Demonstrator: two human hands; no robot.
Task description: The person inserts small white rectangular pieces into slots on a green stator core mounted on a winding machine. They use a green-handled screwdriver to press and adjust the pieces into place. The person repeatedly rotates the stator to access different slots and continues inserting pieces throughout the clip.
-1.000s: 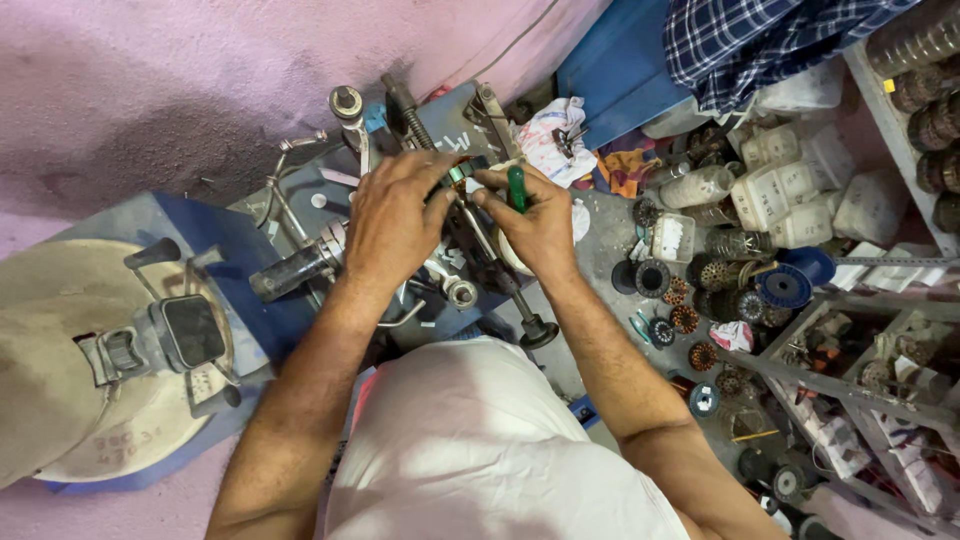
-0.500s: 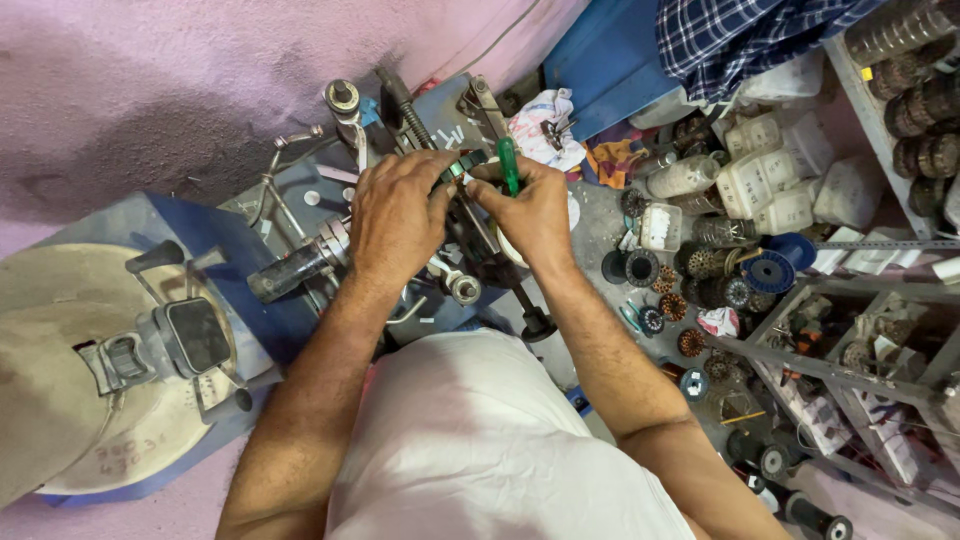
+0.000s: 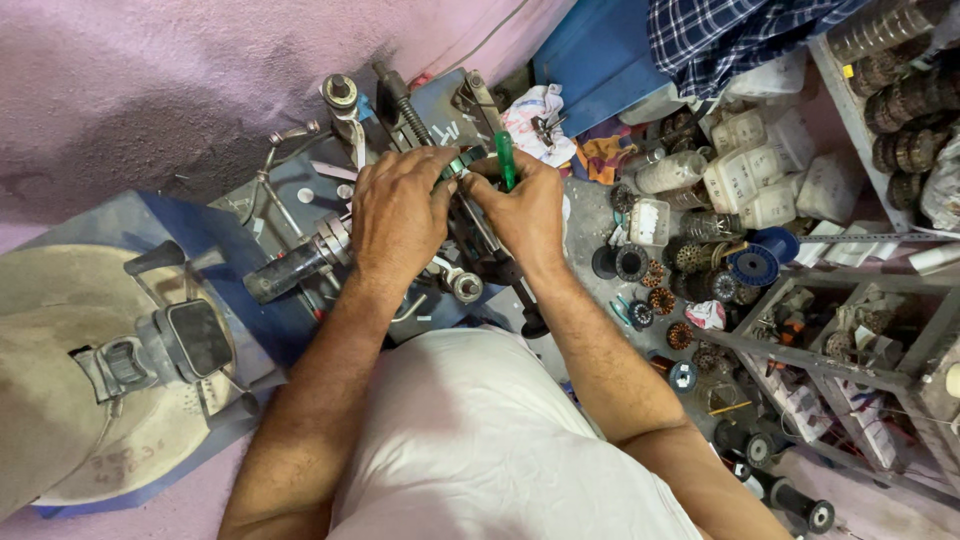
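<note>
Green-handled tool [image 3: 506, 160] sits upper centre of the frame, upright between the two hands, gripped by the right hand [image 3: 528, 208]. Compared with the frame half a second earlier, the tool stands at nearly the same angle and both hands keep the same grip; only the view has shifted slightly, so the work appears to be in a steady fitting or adjusting phase rather than a change of grip. Left hand [image 3: 398, 212] is curled over a small metal part [image 3: 455, 166] on the blue machine [image 3: 300, 215], fingers closed around it; the right-hand fingers are closed on the tool shaft, thumb meeting the left thumb

Containers:
- White plastic jars [image 3: 752, 170], upper right of the frame, stand grouped together; contents cannot be told
- Small clear box [image 3: 649, 221], right of the right hand, holds small pale items, too small to identify
- Metal rack [image 3: 860, 330], right edge, carries dark round parts and mixed pieces in its compartments
- Loose wound coils and gear-like rings [image 3: 690, 265] lie on the surface between hands and rack

A round beige base with a dark clamp [image 3: 180, 340] occupies the lower left
</note>
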